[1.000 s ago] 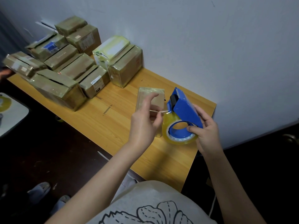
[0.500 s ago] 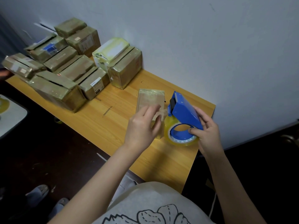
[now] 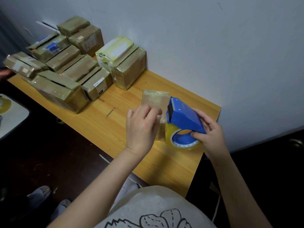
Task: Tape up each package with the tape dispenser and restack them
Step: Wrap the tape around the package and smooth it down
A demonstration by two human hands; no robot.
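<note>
A small tape-wrapped brown package point(image 3: 155, 102) lies flat on the wooden table point(image 3: 105, 129), near the right end. My left hand point(image 3: 142, 127) hovers over its near end with curled fingers that pinch the clear tape's free end. My right hand point(image 3: 209, 134) grips the blue tape dispenser point(image 3: 185, 118) by its handle. The yellowish tape roll point(image 3: 184, 143) on it rests against the table just right of the package. The dispenser's toothed blade points at the package's right edge. My left hand hides the near part of the package.
Several taped brown packages point(image 3: 65, 71) are stacked at the table's far left, with a white-green one point(image 3: 115, 48) on a brown box by the wall. The wall runs along the table's far side. A pale surface point(image 3: 13, 116) sits at far left. Slippered feet point(image 3: 39, 195) stand on the dark floor.
Both hands have come down toward the small package. The dispenser has tilted flatter and dropped until its roll meets the table, and my left hand's fingers have curled in closer to the blade.
</note>
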